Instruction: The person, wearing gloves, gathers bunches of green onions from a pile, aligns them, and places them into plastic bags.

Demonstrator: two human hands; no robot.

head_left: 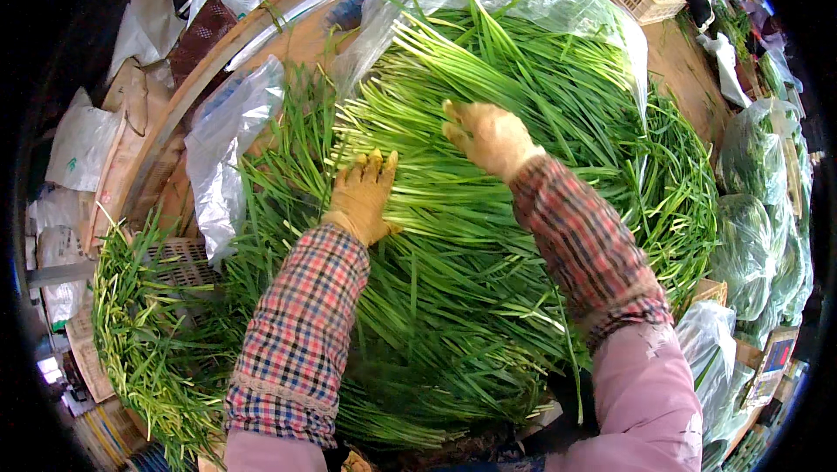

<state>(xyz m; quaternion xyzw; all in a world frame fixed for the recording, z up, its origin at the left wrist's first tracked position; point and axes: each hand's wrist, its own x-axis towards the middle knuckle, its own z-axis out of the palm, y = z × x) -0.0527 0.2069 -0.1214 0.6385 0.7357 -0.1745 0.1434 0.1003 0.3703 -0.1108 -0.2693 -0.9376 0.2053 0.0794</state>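
Background white bag (87, 135) bears green print (71, 161); left hand (359, 202) lies spread on greens (453, 254), right hand (493, 137) half-open over them.

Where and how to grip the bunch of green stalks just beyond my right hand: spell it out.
Best gripped, I think, around the pale stems, just in from their ends, coming from the left. The bunch lies slantwise: its pale ends gather at the upper left, while its green leaves spread loosely to the right.
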